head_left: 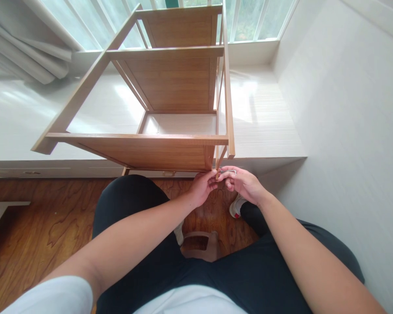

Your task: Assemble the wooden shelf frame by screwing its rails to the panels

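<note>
A brown wooden shelf frame (180, 89) with several panels rests on the pale window ledge, its near end jutting over the edge. At its lower near corner my left hand (203, 188) is closed, thumb and fingers pinching the end of the wood. Just to the right, my right hand (245, 183) is closed on a thin metal hex key (228, 171). The key's tip points at the same corner. Where it meets the wood is too small to make out.
The pale ledge (262, 113) runs under a window, with a grey curtain (23, 39) at left and a white wall (350, 144) at right. Drawer fronts (62, 170) lie below the ledge. A low plastic stool (212, 246) is between my legs on the wood floor (59, 226).
</note>
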A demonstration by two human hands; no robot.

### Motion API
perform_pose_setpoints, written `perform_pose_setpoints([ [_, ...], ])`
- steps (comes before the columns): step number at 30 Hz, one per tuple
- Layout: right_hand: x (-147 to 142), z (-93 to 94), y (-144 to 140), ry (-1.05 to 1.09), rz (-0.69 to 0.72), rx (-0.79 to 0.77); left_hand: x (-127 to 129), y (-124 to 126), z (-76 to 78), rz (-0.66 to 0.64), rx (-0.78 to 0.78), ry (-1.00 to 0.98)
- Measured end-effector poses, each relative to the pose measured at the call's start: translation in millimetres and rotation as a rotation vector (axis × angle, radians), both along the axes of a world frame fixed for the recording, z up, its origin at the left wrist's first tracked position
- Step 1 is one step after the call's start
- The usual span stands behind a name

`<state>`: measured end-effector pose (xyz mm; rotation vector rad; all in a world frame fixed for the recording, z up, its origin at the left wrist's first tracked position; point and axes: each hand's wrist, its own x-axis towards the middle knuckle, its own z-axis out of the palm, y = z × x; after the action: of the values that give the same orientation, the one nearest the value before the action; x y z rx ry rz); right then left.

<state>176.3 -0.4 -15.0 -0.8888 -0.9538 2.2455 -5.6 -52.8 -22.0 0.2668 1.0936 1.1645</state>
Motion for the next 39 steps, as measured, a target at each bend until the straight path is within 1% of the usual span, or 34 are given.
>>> perform_pose_setpoints([
  [4,5,0.5,3,-0.074,0.041,0.075,0,1,-1.4,-0.001,-0.007,0.0],
  [6,9,-1.6,5,-0.148,0.07,0.161,0,1,-1.6,-0.003,-0.013,-0.002],
  [10,15,-7.1,9,-0.357,0.1,0.394,-1,1,-0.5,-0.003,-0.021,-0.004],
  [12,15,-9.7,10,-0.414,0.09,0.457,-1,1,0.5,-0.003,-0.02,-0.005],
  [13,14,-11.1,11,-0.423,0.077,0.458,-1,1,0.9,-0.002,-0.02,-0.006],
  [15,9,-14.6,11,-0.405,0.048,0.397,-1,2,1.6,0.0,-0.021,-0.008],
  [20,-6,-28.0,9,-0.236,-0.028,0.044,0,1,2.3,0.008,-0.033,-0.007],
  [22,-11,-32.1,8,-0.193,-0.041,-0.027,0,1,2.3,0.011,-0.039,-0.005],
  [24,-13,-33.7,7,-0.169,-0.067,-0.04,0,1,2.3,0.013,-0.045,-0.002],
  [29,-16,-31.4,8,-0.084,-0.224,-0.007,0,2,2.7,0.011,-0.051,0.006],
  [32,-13,-27.9,8,-0.087,-0.257,0.001,-1,2,3.5,0.009,-0.049,0.012],
  [34,-8,-24.7,8,-0.09,-0.24,-0.02,-1,2,4.0,0.009,-0.046,0.015],
  [39,10,-20.4,10,-0.113,-0.116,-0.097,-1,1,4.0,0.014,-0.041,0.014],
])
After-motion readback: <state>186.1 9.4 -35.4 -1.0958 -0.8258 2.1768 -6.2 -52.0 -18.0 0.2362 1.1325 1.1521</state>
